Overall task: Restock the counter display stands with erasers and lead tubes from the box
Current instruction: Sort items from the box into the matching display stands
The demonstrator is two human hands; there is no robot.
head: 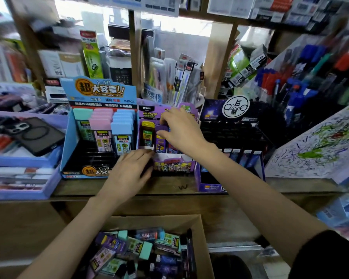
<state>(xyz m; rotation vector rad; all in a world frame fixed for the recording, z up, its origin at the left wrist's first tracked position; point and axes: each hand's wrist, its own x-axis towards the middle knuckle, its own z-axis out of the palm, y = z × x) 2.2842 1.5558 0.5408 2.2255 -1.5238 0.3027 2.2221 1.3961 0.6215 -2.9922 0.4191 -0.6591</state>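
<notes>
In the middle of the frame, the right hand (pixel 179 129) has its grip pinched on a purple-capped lead tube (pixel 162 135) in the purple display stand (pixel 173 166) on the counter (pixel 169 187). The left hand (pixel 129 170) rests at the stand's lower left corner; I cannot tell what its grip holds. The box (pixel 199 234) at the bottom holds many more tubes. The blue stand (pixel 69 137) sits just left.
</notes>
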